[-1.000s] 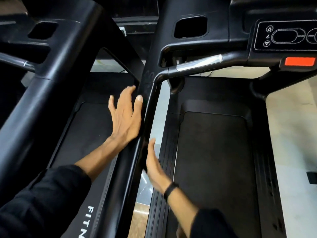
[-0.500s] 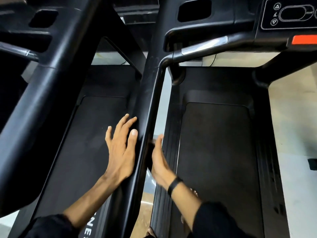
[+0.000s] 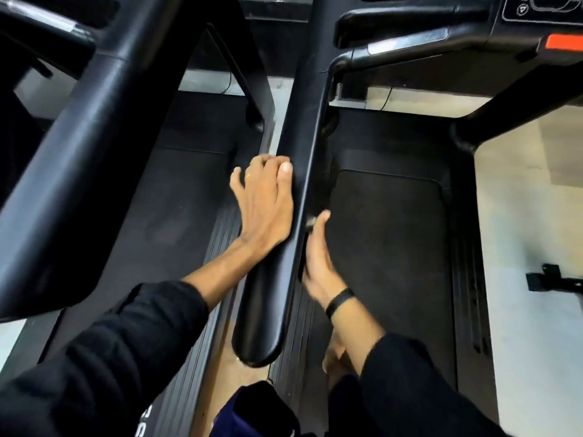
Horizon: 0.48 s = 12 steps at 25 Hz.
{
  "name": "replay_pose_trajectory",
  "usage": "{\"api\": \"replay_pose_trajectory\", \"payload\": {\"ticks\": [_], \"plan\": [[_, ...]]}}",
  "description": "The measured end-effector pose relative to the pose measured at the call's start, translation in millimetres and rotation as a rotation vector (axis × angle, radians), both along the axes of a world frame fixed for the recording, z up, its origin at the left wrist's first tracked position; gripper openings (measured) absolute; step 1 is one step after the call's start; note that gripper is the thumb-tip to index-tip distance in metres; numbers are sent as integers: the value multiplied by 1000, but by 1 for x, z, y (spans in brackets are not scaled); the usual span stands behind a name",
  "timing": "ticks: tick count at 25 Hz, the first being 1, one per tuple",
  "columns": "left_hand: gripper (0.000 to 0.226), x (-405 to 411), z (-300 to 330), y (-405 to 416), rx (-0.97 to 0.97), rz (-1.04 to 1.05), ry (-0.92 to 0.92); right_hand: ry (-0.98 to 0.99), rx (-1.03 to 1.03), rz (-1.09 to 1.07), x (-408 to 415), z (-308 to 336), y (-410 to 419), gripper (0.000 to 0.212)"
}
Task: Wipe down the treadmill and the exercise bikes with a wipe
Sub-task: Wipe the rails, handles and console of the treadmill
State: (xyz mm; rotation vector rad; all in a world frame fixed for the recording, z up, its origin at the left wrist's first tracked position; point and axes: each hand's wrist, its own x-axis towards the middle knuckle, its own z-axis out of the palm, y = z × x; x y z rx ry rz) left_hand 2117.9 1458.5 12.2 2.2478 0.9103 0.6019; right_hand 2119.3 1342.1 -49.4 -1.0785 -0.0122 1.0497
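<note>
Pressing my left hand (image 3: 263, 203), fingers bent, on the treadmill handrail (image 3: 285, 216); my right hand (image 3: 317, 257), fingers straight, touches its three-o'clock side.

Black handrail (image 3: 293, 184), dark belt (image 3: 388, 247), orange-red button (image 3: 564, 42) (glossy rail).

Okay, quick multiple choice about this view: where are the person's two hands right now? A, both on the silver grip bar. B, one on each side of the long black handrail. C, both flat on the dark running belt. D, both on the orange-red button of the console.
B: the left hand lies against the left side of the long black glossy treadmill handrail, and the right hand lies along its right side.
</note>
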Motion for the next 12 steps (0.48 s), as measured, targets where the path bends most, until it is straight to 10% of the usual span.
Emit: {"api": "replay_pose_trajectory", "payload": {"ticks": [5,12], "plan": [[35,-60,-4,-16,-124,2,-92,155,-190,-91,-126,35,-60,83],[44,-142,6,-26,-185,-143,-55,161,-402,-143,-96,64,-29,76]]}}
